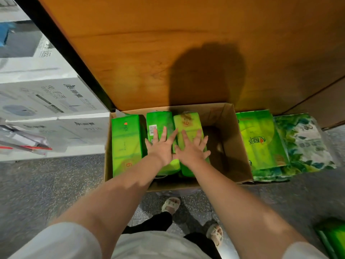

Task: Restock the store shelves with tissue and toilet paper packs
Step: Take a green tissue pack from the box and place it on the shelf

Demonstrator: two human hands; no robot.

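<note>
Three green tissue packs stand side by side at the left of an open cardboard box.

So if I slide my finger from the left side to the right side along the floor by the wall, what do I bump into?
White boxes → cardboard box holding green packs, with the left hand and then the right hand resting flat on them → loose green pack → leaf-patterned pack.

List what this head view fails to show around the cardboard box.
- Open brown cardboard box: floor of its right side lost in shadow.
- Two green tissue packs: middles covered by left hand and right hand.
- Green pack at bottom right: cut off by the frame edge.
</note>
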